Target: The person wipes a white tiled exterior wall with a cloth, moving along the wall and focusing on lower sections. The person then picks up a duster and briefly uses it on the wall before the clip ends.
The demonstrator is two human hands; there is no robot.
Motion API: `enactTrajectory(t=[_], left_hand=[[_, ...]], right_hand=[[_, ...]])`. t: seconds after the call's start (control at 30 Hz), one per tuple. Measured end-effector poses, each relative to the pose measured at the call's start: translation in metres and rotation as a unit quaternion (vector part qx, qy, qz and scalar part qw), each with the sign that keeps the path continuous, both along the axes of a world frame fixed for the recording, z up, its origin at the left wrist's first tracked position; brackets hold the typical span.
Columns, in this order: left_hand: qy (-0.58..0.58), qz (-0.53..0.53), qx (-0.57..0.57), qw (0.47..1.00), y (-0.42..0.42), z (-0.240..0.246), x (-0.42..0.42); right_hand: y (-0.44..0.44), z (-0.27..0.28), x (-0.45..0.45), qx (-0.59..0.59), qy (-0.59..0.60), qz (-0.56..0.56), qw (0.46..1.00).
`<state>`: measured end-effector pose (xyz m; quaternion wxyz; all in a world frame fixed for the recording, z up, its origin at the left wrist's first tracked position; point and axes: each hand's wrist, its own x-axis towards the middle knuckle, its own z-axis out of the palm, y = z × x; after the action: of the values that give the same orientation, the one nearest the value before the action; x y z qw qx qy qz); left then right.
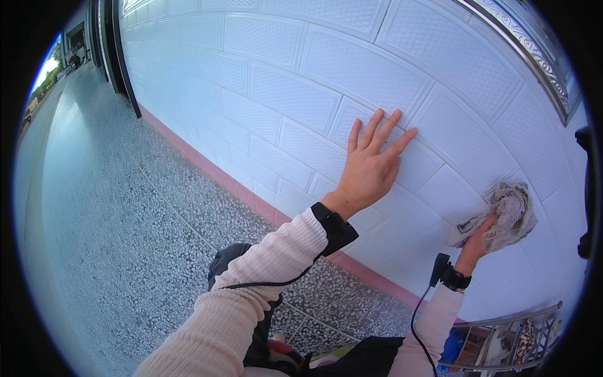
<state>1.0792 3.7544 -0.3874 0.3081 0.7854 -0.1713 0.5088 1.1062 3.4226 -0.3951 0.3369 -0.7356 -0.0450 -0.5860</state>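
Note:
My left hand (370,172) lies with its fingers apart against a white wall of embossed, brick-like panels (282,89); it holds nothing. To the right and lower down, my right hand (476,245) holds a crumpled grey-brown cloth (511,217) against the same wall. The cloth hides most of the fingers. Both wrists carry black bands with cables, over the cuffs of a light knitted top.
A pink skirting strip (249,200) runs between wall and speckled terrazzo floor (155,212). A metal rack (511,320) with shoes stands at the lower right. A metal-edged frame (532,52) is at the upper right, a dark door frame (123,61) at the upper left.

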Motion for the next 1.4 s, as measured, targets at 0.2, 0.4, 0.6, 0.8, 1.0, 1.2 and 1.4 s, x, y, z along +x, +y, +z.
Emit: enactTrajectory(t=[0.2,0.4,0.6,0.8,1.0,1.2,1.4], left_hand=[[0.006,-0.025,-0.024,0.999,0.031,-0.007,-0.067],[0.026,-0.019,-0.090,0.995,0.065,-0.011,-0.075],[0.031,0.019,-0.136,0.990,0.102,-0.026,-0.060],[0.123,0.018,-0.157,0.980,0.142,-0.045,-0.072],[0.181,0.035,-0.238,0.954,0.155,-0.054,-0.087],[0.129,0.057,-0.180,0.973,0.166,-0.044,-0.084],[0.115,0.095,-0.184,0.971,0.180,-0.036,-0.076]], right_hand=[[0.091,0.021,-0.052,-0.117,-0.117,-0.016,0.986],[0.203,0.051,-0.048,-0.345,-0.165,-0.025,0.923],[0.306,0.047,-0.039,-0.415,-0.072,0.034,0.906],[0.349,-0.001,-0.049,-0.469,-0.026,0.104,0.877],[0.350,-0.047,-0.053,-0.495,0.022,0.125,0.860],[0.336,-0.037,-0.046,-0.553,0.040,0.112,0.825],[0.366,0.056,-0.021,-0.494,-0.046,0.044,0.867]])
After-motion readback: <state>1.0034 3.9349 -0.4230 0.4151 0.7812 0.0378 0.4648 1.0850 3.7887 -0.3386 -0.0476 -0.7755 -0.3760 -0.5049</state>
